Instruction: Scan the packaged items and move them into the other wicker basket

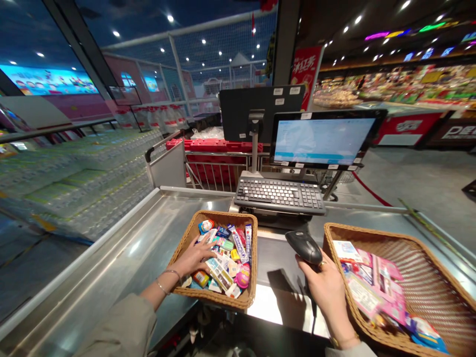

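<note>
- The left hand (197, 255) is in the left basket (254, 258), on top of the small packs. Its fingers are spread out and loose.
- The packs right under that hand are partly hidden, so I can't tell what they all are.
- The right hand (327, 285) is wrapped around a black scanner (303, 246). The scanner is up above the counter (159, 223), between the two baskets, and its wide head points up and to the left.
- A dark cord (314, 317) hangs down below the scanner.
- The left basket is brown and woven, and it is full of little things. Two long blue and white packs (238, 244) lie near its right side, and a round pink thing (243, 276) sits below them.
- The right basket (427, 277) is brown and woven too. Pink packs (386, 282) lie in its left part, with a white card (345, 250) behind them and a blue and white pack (426, 333) near the front.
- A black keyboard (280, 193) is behind the scanner. A lit screen (323, 141) stands behind the keyboard, and the dark back of another screen (260, 111) is beside it.
- Past the counter, on the left, there are big piles of bottles (92, 183).
</note>
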`<action>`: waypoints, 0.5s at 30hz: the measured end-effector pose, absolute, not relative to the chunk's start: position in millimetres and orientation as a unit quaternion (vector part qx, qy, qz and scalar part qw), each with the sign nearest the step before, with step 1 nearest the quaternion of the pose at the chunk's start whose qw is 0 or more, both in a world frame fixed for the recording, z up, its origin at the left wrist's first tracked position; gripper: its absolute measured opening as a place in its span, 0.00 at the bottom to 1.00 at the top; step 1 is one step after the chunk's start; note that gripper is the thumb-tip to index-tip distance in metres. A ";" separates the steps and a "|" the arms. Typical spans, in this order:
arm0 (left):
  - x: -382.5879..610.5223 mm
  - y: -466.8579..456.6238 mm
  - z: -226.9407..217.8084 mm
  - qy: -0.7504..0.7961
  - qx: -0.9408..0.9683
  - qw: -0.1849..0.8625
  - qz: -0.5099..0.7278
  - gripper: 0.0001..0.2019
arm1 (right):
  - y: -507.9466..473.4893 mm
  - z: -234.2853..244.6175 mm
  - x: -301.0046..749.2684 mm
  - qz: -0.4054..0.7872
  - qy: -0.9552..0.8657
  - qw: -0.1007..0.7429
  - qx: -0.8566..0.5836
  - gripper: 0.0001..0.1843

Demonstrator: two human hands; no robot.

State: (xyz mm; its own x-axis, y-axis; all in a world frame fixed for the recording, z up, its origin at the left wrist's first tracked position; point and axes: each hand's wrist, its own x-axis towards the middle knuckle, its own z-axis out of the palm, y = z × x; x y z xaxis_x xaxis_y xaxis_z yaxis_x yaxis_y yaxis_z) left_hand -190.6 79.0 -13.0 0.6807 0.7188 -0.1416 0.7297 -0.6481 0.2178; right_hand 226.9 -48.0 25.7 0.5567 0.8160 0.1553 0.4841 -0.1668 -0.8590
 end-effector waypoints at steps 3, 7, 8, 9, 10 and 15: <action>-194.8 81.6 -7.1 0.390 0.915 0.102 -0.023 0.19 | -47.1 26.3 228.0 0.172 -0.445 0.477 -0.738 0.26; -206.4 89.4 8.6 0.405 0.912 0.065 -0.021 0.19 | -45.1 22.7 228.1 0.168 -0.452 0.482 -0.731 0.26; -209.3 91.0 13.8 0.407 0.912 0.055 -0.016 0.19 | -44.4 21.4 227.9 0.166 -0.452 0.483 -0.731 0.26; -211.8 92.4 19.2 0.412 0.910 0.044 -0.010 0.19 | -43.8 20.3 227.7 0.164 -0.451 0.483 -0.733 0.27; -213.7 93.4 24.6 0.419 0.907 0.031 -0.003 0.18 | -43.2 19.4 227.5 0.163 -0.451 0.481 -0.734 0.27; -211.5 96.8 45.6 0.443 0.895 -0.027 0.039 0.18 | -41.5 19.4 227.6 0.154 -0.464 0.486 -0.724 0.27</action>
